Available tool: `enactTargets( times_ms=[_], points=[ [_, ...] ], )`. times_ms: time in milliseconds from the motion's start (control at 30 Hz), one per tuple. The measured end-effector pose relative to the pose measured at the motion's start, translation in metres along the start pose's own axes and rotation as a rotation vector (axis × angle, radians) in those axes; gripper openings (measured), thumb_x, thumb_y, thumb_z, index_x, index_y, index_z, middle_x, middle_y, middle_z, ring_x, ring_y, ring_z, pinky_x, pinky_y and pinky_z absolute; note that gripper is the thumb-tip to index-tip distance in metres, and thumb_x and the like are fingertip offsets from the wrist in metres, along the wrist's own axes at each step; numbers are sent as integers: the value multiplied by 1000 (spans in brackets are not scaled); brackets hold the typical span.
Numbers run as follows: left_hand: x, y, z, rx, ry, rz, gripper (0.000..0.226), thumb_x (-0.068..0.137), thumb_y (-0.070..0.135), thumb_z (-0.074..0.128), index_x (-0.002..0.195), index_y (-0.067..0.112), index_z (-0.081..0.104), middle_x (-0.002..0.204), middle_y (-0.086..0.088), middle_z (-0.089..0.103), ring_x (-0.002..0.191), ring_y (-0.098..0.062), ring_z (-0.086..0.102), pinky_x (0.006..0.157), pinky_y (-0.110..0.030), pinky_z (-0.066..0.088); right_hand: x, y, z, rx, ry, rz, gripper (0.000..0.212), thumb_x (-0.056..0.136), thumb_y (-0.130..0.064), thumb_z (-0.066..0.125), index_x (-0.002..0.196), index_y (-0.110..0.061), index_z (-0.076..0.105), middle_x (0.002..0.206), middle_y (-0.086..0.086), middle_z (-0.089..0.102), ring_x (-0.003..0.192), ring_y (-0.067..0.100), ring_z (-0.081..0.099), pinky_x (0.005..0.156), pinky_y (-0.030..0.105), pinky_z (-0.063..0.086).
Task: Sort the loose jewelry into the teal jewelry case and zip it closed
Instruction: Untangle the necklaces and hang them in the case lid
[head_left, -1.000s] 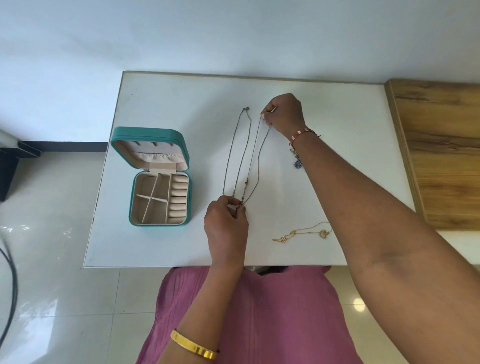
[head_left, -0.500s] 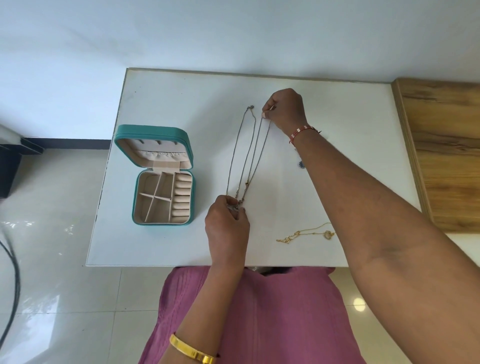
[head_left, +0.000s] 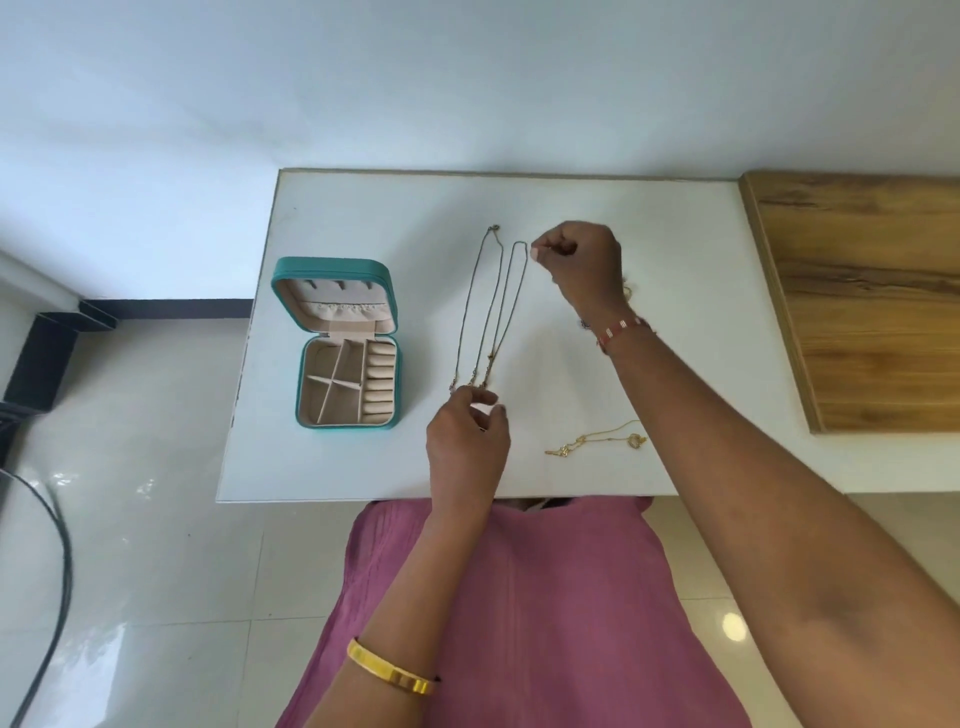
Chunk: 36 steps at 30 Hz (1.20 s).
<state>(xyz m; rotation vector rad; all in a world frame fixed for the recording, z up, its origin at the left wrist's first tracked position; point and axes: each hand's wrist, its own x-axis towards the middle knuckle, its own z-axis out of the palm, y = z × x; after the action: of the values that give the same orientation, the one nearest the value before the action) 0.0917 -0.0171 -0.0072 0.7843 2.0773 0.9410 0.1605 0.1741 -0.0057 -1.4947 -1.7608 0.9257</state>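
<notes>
The person wears a pink ribbed garment (head_left: 519, 623) at lower centre, a plain gold bangle (head_left: 389, 674) on the left wrist, and a red-and-white beaded bracelet (head_left: 621, 332) on the right wrist; both forearms are bare.

A white table (head_left: 363, 218) stands against a pale wall (head_left: 415, 78), wooden surface (head_left: 872, 291) beside, over glossy floor tiles (head_left: 156, 571).
</notes>
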Motion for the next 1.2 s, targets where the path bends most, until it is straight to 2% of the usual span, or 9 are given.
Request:
enactTargets(
  times_ms=[100, 167, 367, 533, 667, 900, 1033, 1133, 1200],
  points=[
    [-14, 9, -4, -66, -90, 3, 7, 87, 15, 56, 88, 17, 62, 62, 2, 59, 70, -21, 65, 67, -25, 46, -43, -3, -18, 64, -31, 38, 6, 78, -3, 66, 79, 2, 70, 68, -3, 62, 55, -5, 55, 65, 29, 52],
    [-21, 12, -6, -105, -151, -10, 9, 87, 14, 55, 83, 20, 60, 61, 1, 60, 63, -16, 63, 72, -28, 50, -70, 0, -29, 78, -47, 68, 5, 79, -3, 66, 80, 1, 70, 67, -6, 61, 53, -7, 54, 66, 29, 51],
    [-31, 11, -4, -215, -233, -145, 8, 87, 10, 54, 85, 13, 62, 66, -3, 59, 57, -13, 60, 73, -35, 55, -143, 22, -50, -75, -196, 147, 9, 81, -3, 66, 87, -4, 72, 76, -1, 62, 65, 7, 54, 59, 5, 40],
    [-31, 12, -1, -228, -243, -194, 8, 88, 11, 55, 91, 8, 62, 67, -3, 60, 57, -13, 59, 59, -23, 51, -167, 41, -53, -404, -388, 12, 18, 84, -7, 63, 100, -8, 70, 99, 11, 56, 93, 19, 53, 78, 23, 40],
    [-32, 14, 2, -224, -257, -208, 7, 88, 12, 55, 91, 9, 62, 67, -3, 60, 57, -13, 59, 58, -23, 49, -166, 40, -54, -579, -424, -108, 11, 87, -8, 57, 94, -4, 66, 100, 12, 54, 100, 26, 51, 76, 35, 46],
    [-33, 9, 10, -214, -265, -234, 7, 88, 12, 55, 87, 12, 62, 68, -2, 60, 58, -13, 58, 58, -23, 49, -166, 32, -45, -902, -506, -273, 28, 85, 8, 39, 107, -1, 53, 113, 16, 51, 106, 33, 48, 78, 37, 38],
    [-34, 12, 12, -104, -269, -102, 23, 89, 9, 50, 107, 8, 64, 89, 2, 66, 81, -16, 60, 77, -30, 50, -159, 33, -50, -620, -466, -72, 12, 91, -4, 44, 97, -9, 54, 103, 9, 54, 97, 27, 50, 77, 31, 35],
    [-34, 17, 8, -16, -296, 31, 36, 92, 4, 44, 125, 9, 56, 120, 1, 60, 114, -13, 54, 90, -18, 37, -156, 14, -54, -171, -408, 91, 10, 93, -5, 44, 86, -11, 48, 87, 6, 55, 81, 19, 51, 65, 21, 37],
    [-34, 23, 6, -46, -333, 71, 39, 91, 0, 41, 126, 10, 54, 120, -1, 61, 113, -13, 55, 91, -18, 37, -156, -4, -58, -16, -376, 110, 10, 94, -6, 44, 86, -11, 47, 81, 3, 56, 75, 15, 51, 62, 15, 38]
  ],
)
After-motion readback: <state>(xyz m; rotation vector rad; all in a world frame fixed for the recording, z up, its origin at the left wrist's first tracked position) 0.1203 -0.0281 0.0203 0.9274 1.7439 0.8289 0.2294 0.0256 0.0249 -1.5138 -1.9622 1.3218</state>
